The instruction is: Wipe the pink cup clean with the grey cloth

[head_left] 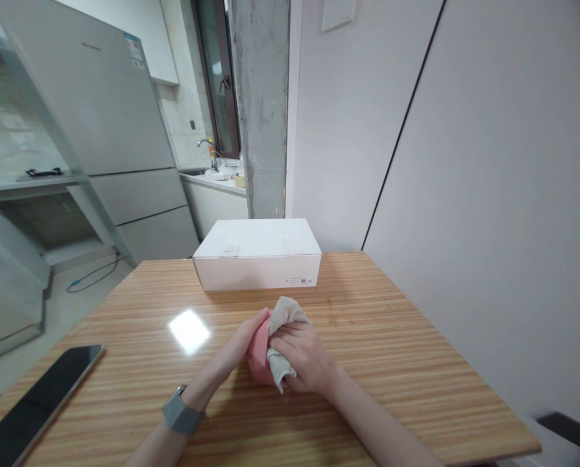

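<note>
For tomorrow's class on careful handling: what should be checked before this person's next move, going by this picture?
1. Pink object held: ok, between left hand and right hand.
2. Beige cloth against it: ok, under the right hand.
3. Dark-screened device apart from the hands: ok.
4. White box apart from the hands: ok.
5. Wooden tabletop unmarked: not ok, brownish stain right of the hands.
6. What the pink object is: cannot tell, mostly covered.
</note>
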Motion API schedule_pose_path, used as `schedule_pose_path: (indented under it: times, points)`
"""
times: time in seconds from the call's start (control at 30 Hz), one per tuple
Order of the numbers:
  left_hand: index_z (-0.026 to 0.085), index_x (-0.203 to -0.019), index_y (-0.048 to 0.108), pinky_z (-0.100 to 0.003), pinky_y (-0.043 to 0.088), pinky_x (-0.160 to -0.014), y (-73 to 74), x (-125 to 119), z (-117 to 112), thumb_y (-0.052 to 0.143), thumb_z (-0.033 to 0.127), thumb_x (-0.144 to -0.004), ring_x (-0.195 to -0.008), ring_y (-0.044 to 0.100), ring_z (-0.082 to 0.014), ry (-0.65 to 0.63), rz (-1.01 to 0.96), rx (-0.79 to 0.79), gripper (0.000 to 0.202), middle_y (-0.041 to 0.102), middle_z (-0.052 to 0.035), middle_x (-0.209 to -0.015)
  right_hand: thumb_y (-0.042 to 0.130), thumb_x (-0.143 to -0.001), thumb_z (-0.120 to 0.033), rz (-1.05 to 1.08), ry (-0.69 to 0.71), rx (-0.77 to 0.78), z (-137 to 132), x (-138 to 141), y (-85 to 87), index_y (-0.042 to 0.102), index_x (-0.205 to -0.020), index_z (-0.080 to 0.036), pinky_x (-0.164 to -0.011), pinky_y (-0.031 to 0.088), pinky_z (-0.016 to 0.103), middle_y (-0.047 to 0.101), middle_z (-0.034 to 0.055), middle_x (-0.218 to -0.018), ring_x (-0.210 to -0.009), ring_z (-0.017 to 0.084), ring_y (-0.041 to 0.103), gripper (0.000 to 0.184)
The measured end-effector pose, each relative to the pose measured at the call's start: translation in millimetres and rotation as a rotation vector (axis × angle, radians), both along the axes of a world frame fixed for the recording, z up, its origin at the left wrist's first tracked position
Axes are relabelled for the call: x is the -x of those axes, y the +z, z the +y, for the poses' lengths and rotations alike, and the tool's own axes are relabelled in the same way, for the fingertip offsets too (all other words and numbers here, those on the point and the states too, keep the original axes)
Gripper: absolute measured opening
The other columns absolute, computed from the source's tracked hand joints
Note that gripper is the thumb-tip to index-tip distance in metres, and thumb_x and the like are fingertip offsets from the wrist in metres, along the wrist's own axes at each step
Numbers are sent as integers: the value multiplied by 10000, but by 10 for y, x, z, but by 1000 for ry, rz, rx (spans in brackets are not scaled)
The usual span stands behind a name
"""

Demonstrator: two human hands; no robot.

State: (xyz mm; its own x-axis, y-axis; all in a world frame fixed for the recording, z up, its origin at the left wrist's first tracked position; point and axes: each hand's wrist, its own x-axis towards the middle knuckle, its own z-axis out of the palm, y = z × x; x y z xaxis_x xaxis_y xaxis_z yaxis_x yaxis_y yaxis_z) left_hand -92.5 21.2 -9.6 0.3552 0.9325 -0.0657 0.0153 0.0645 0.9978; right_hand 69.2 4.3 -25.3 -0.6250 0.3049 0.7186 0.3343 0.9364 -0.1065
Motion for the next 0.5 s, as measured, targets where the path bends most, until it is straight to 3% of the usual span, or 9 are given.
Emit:
schedule_pose_path:
  times: [0.17,0.3,0.5]
  points:
    - [142,-1093,663,-363,360,-1045,67,-21,-63,405,495,-884,-1120,574,-238,21,117,-192,484,675,-52,-1149,183,-913,-462,109,-49,126,-7,-65,52,505,-814,-207,-699,438,362,613,75,-721,-687,213,557,423]
    - [138,-1135,633,-370,364,-1042,97,-53,-134,444,489,-866,-1161,544,-254,60,87,-163,481,647,-67,-1199,205,-910,-466,222,-89,150,-13,-119,87,524,-822,-202,-650,415,354,597,70,-700,-661,215,551,424]
    - [141,-1230,557,-381,292,-1093,23,-76,-150,564,490,-801,-1256,454,-264,31,-60,-90,553,572,-87,-1302,236,-895,-432,239,-125,131,6,-183,87,546,-871,-195,-658,415,368,620,77,-731,-678,225,573,391]
